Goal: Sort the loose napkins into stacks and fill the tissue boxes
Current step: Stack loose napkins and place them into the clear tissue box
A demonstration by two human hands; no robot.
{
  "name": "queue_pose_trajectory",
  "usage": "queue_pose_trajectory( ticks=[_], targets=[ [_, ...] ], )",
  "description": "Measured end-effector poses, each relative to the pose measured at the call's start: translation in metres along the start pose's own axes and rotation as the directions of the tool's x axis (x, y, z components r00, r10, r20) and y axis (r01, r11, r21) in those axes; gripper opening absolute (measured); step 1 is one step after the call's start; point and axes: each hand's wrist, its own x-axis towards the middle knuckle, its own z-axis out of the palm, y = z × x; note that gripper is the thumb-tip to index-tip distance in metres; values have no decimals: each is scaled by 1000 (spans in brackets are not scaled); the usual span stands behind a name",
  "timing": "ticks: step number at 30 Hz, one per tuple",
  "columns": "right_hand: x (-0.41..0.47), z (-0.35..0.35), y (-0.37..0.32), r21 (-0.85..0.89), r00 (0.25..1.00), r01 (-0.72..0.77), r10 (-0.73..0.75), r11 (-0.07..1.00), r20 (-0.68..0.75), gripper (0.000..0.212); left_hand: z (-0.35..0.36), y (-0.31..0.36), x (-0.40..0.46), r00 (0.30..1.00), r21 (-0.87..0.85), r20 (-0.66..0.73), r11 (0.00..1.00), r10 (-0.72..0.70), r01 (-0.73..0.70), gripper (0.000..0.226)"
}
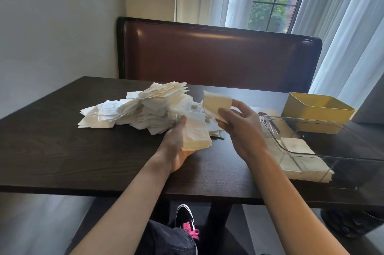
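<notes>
Both hands (207,128) on napkins (196,132), mid-table (62,151)

Left hand (176,146) cupped, gripping; right hand (239,124) apparently pinching.

A dark wood-grain bench (72,151) filled the middle of the frame. A loose heap of white napkins (141,111) lay on it at centre. At the right sat a yellow box (315,109), a clear plastic container (324,140) nearer the front edge, and a flat napkin stack (299,161) seen through the container's clear wall.
</notes>
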Motion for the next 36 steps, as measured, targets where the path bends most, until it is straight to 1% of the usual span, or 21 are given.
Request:
queue_pose_trajectory(
  ticks=[2,4,6,7,9,12,15,17,19,21,22,23,25,27,28,29,31,33,35,36],
  targets=[
    [1,3,4,-9,997,-77,77,997,29,34,5,-2,-1,999,-27,44,1000,-7,8,53],
    [0,4,14,-122,984,-170,175,978,38,41,9,-6,-2,997,-43,78,999,-16,19,61],
    [-2,4,25,-237,973,-215,229,947,31,42,12,-9,-3,996,-33,90,999,-23,26,63],
    [-2,2,29,-278,972,-220,235,935,22,40,14,-10,-3,996,-17,83,1000,-18,20,59],
    [-4,0,30,-358,973,-201,227,912,32,37,14,-13,-1,997,36,75,999,12,-15,48],
    [-6,-5,28,-443,980,-150,191,884,49,36,15,-19,4,998,84,-24,995,60,-57,38],
    [-10,-5,28,-541,997,-80,73,837,-35,33,19,-22,5,986,37,-92,990,141,-139,31],
    [-12,-5,30,-591,998,-51,22,805,-56,37,25,-21,2,974,-13,-78,977,212,-213,23],
    [-13,-6,33,-543,996,-87,91,835,-19,36,30,-22,0,968,-28,-59,968,246,-248,21],
    [-13,-8,36,-361,984,-159,177,919,17,28,33,-25,-2,970,0,-51,971,239,-239,28],
    [-14,-10,37,-255,982,-178,189,951,20,27,33,-26,-2,971,17,-48,972,235,-234,31],
    [-13,-12,37,-187,984,-175,179,967,5,26,32,-26,-1,970,30,-46,971,240,-238,31],
    [-11,-19,36,-124,989,-145,140,982,-52,27,26,-24,-1,967,17,-42,968,251,-251,33],
    [-10,-24,35,-91,988,-121,111,988,-107,33,19,-21,-1,966,-3,-24,966,259,-259,53],
    [-7,-26,36,-94,987,-109,96,990,-131,35,17,-20,-2,963,33,-25,963,267,-267,63],
    [-6,-29,37,-122,986,-93,74,988,-150,36,16,-19,-2,960,113,-32,956,277,-271,67],
    [-5,-32,40,-186,986,-80,50,979,-159,36,16,-20,-3,953,329,-22,903,301,-277,65],
    [-6,-32,43,-197,984,-106,74,975,-163,39,19,-22,-3,945,514,19,808,326,-289,60],
    [-8,-28,45,-182,978,-122,86,976,-192,37,25,-23,-4,941,590,33,754,337,-291,51],
    [-8,-24,45,-177,973,-121,81,977,-217,35,29,-24,-6,940,591,28,753,340,-290,46]
  ],
)
